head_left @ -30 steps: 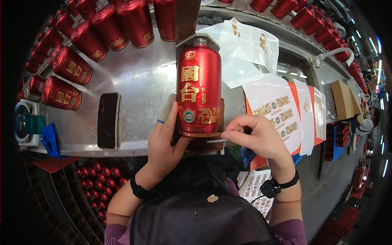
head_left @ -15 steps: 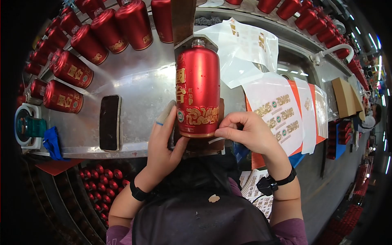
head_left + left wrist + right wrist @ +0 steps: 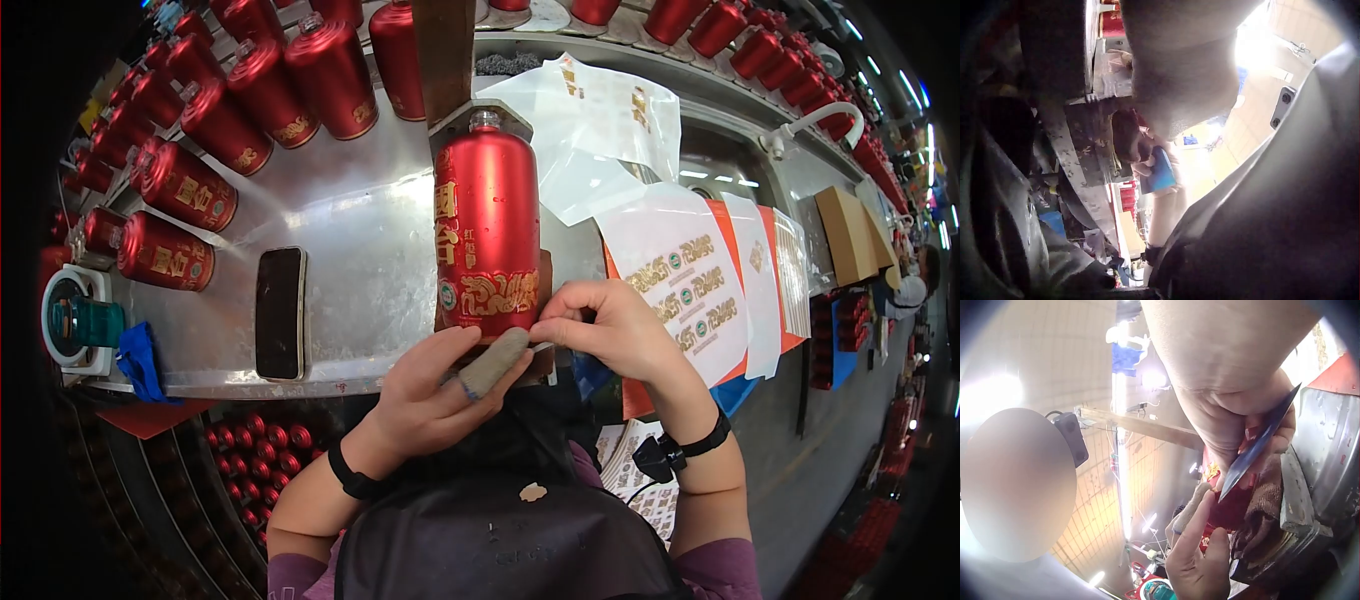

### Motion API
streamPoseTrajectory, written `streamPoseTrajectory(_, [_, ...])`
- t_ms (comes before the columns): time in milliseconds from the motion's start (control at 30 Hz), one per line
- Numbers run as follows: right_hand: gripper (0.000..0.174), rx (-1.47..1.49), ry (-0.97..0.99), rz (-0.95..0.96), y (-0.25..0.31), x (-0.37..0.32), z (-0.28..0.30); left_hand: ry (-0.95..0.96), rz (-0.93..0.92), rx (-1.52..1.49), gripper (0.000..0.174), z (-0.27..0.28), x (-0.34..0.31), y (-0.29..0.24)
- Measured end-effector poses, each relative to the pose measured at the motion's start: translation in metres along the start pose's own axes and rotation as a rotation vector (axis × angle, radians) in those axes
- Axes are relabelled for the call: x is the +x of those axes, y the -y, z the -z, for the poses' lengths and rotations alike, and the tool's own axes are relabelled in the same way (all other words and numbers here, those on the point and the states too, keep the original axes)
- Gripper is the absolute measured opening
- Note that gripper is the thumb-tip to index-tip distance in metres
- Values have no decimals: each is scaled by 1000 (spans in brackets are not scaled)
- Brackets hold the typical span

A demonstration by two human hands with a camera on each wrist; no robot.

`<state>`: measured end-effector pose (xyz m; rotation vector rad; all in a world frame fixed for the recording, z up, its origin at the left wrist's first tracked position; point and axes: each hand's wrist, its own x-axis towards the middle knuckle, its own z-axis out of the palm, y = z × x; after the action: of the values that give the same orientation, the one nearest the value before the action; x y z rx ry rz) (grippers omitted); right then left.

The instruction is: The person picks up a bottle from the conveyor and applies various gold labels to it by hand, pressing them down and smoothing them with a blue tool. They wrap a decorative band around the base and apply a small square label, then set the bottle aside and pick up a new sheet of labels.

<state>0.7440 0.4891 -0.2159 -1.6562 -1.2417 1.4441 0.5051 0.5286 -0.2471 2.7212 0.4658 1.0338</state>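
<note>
A red bottle (image 3: 495, 200) with gold characters and a gold dragon band lies before me, its neck pointing away. My left hand (image 3: 425, 390) is at its base; a grey finger cot (image 3: 495, 365) covers the index finger, which is stretched out against the bottom edge. Close beside that fingertip, my right hand (image 3: 615, 325) has its thumb and index finger together at the base's right corner. Both wrist views show a thin blue card-like blade (image 3: 1260, 450) gripped in the right hand; from the head it is mostly hidden under the palm.
Printed decal sheets (image 3: 680, 285) lie on the right, beside a sink with a white tap (image 3: 820, 125). A phone (image 3: 281, 313) rests on the metal table to the left. More red bottles (image 3: 330, 75) stand along the back and left. A blue cloth (image 3: 140, 360) hangs near the left corner.
The bottle has turned about its length, its large characters shifting left. My left hand has moved from the bottle's left side to its base. The right hand has stayed near the base's corner.
</note>
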Motion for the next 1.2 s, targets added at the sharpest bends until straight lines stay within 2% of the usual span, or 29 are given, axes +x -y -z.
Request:
streamPoseTrajectory(100, [22, 7, -9, 15, 2, -1, 0, -27, -64, 16, 39, -4, 0, 0])
streamPoseTrajectory(167, [13, -58, 21, -56, 6, -2, 1, -49, 44, -32, 39, 1, -7, 1])
streamPoseTrajectory(200, [13, -54, 12, -51, 6, -2, 2, -47, 33, -32, 39, 4, -12, 2])
streamPoseTrajectory(300, [15, -101, 33, -45, -1, 0, 2, -21, 50, 15, 39, 8, -18, 1])
streamPoseTrajectory(367, [26, -120, 10, 66, -10, 1, 1, -17, -3, 27, 40, 8, -10, 4])
streamPoseTrajectory(500, [27, -121, 13, 76, -6, 1, 3, 38, -86, 39, 41, 2, 6, 2])
streamPoseTrajectory(633, [26, -159, 0, 112, -8, 0, 3, -21, -55, 23, 44, -10, 13, -2])
streamPoseTrajectory(700, [25, -175, -13, 137, -7, 0, 0, -69, 173, 35, 56, -11, 21, -3])
streamPoseTrajectory(733, [23, -160, -10, 178, -5, -1, -1, -70, 175, 34, 56, -9, 23, 0])
streamPoseTrajectory(800, [22, -147, -5, 218, -4, -1, -4, -4, 301, -8, 69, -5, 26, 8])
streamPoseTrajectory(833, [21, -139, -34, 248, -4, -2, -7, -12, 299, -24, 76, -6, 23, 9])
streamPoseTrajectory(900, [20, -134, -56, 276, -4, -3, -7, -31, 321, -54, 77, -7, 22, 9])
streamPoseTrajectory(1000, [22, -125, -52, 242, 4, -6, -6, -73, 367, -114, 79, -8, 18, 9])
streamPoseTrajectory(1067, [12, -119, -19, 121, 11, -9, -3, -98, 394, -147, 80, -9, 16, 9])
streamPoseTrajectory(1200, [12, -121, -20, 120, 10, -11, -1, -116, 393, -176, 81, -10, 13, 11])
